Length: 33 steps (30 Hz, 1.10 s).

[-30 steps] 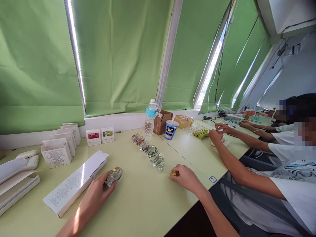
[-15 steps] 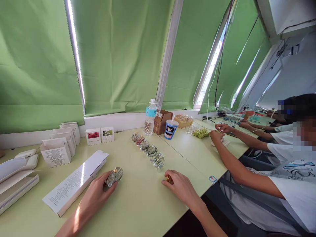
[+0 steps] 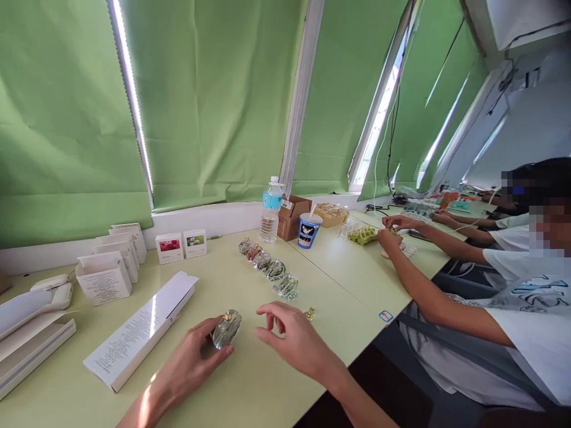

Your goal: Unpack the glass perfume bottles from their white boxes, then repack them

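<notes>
My left hand rests on the pale green table and is closed round a small ribbed glass perfume bottle with a gold neck, held upright. My right hand hovers just to the right of that bottle, fingers loosely apart and nothing in them. A small gold cap stands on the table right behind my right hand. A row of several similar glass bottles runs away from me beyond the cap.
A long white carton lies left of my left hand, with open white boxes and two small picture boxes behind. A water bottle, cardboard box and blue cup stand by the window. Co-workers' arms work at right.
My right hand, which gripped the gold cap, has let it go on the table and moved left toward the bottle. My left hand has shifted the bottle slightly right.
</notes>
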Tool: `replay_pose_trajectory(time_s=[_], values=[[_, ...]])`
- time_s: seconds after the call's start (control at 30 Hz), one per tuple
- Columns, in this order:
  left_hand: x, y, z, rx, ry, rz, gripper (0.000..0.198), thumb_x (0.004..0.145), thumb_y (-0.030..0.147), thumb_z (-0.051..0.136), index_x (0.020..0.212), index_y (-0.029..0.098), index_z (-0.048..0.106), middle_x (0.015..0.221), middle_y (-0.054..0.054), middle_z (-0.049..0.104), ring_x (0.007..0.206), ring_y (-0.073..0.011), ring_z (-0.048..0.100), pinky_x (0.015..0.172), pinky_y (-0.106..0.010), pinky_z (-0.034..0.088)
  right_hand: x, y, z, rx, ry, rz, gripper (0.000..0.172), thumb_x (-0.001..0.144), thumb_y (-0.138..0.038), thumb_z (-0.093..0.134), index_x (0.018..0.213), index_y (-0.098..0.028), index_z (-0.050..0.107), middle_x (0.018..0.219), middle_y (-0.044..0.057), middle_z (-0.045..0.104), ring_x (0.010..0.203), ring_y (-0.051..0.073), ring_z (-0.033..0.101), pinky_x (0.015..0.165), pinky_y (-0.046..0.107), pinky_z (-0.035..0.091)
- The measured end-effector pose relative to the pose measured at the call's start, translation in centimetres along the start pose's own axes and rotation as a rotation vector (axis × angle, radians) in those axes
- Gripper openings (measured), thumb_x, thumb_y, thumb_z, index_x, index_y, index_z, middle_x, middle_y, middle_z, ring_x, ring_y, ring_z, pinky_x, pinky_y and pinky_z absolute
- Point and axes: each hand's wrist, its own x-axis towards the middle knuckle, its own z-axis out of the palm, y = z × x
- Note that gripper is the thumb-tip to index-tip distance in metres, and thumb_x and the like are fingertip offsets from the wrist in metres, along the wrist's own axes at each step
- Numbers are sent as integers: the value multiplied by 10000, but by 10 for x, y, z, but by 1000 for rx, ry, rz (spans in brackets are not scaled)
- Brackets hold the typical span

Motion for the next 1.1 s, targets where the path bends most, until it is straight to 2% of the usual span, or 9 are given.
replay_pose_trajectory(time_s=[0.07,0.13,0.33,0.43,0.57,0.8,0.9,1.0,1.1], values=[[-3,8,-1,-57,-61,44,339,856,396,556,1161,256,602,1010,-13,678,852,-188,597,786,-294,479,4,-15,14,5,-6,-27,365,821,-460,624,1110,-238,629,858,9,646,761,162,580,724,264,437],[-5,11,-1,-108,-103,75,408,846,354,576,1247,283,565,1092,-5,673,911,-192,604,847,-300,482,7,-22,25,-19,10,-43,313,821,-432,637,1069,-242,645,870,8,652,785,164,590,742,263,434],[-9,-2,3,-185,-105,23,520,832,438,595,1325,291,519,1184,-32,655,1030,-229,606,944,-364,480,11,-15,33,-57,33,-20,174,838,-330,614,952,-214,677,829,10,674,759,154,613,741,253,442],[-6,-9,5,-180,-54,-16,485,867,477,532,1308,275,528,1139,-47,663,1017,-207,611,944,-355,482,13,-7,22,-85,38,-5,150,815,-324,628,884,-209,695,788,7,684,744,156,617,730,256,440],[-2,-9,0,-93,53,-53,418,886,510,473,1207,262,578,1116,-50,660,881,-174,624,760,-296,530,15,11,-2,-154,63,76,161,793,-341,631,828,-210,717,734,12,698,689,164,616,685,265,428],[-3,-7,-17,96,234,-11,372,897,513,439,1080,249,626,836,-15,674,677,-147,582,581,-240,483,19,54,-42,-234,85,183,186,770,-369,625,775,-218,733,688,8,693,627,162,607,610,253,402],[-3,-11,-22,203,309,14,361,899,518,428,1033,257,638,783,-4,665,639,-143,568,575,-237,468,22,68,-51,-236,123,222,200,766,-374,619,795,-215,737,692,14,690,641,162,605,608,247,400],[-2,-18,-28,339,383,22,356,896,524,423,1018,271,641,846,-7,677,657,-149,576,585,-240,457,25,80,-56,-226,140,258,214,761,-385,615,805,-212,733,703,16,690,649,163,601,594,244,394],[-3,-29,-39,513,484,15,375,896,527,413,1053,262,628,1029,-41,674,856,-204,611,720,-282,466,26,93,-61,-221,146,273,240,759,-405,612,818,-205,730,719,21,687,651,165,603,594,249,392]])
